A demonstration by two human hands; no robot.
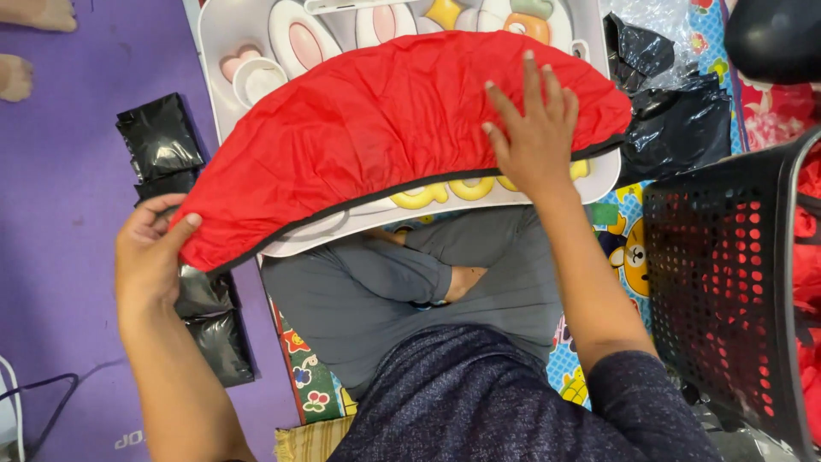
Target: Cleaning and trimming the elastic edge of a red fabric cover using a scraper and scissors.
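Red cover [376, 128] stretched wide across the white tray [235, 38], and both hands are on it. The left hand [150, 257] has the near-left tip pinched, thumb on top and fingers curled underneath, so that end stays taut and doesn't spring back on its black-edged, gathered hem. The right hand [534, 128] lies flat on the far right part, fingers spread, palm pressing the fabric down against the tray; that looks like an anchor, holding one end while the other is pulled out. The cover forms a long crescent, the black edge running along its lower side from one hand to the other, and it hides most of the tray's cartoon moulding.

The tray sits low over the person's lap, grey trousers [368, 299] folded beneath it, so this is floor work, no bench. Left of it a purple mat [60, 197] carries black packets [158, 137] in a loose column, one just beside the left hand, more below the wrist. Under the legs is a colourful play mat [633, 248]. To the right stands a black perforated basket [718, 282] with red fabric showing through its holes, and crumpled black plastic [676, 120] lies beyond the right hand. Bare feet [17, 77] of another person are at the top left corner.
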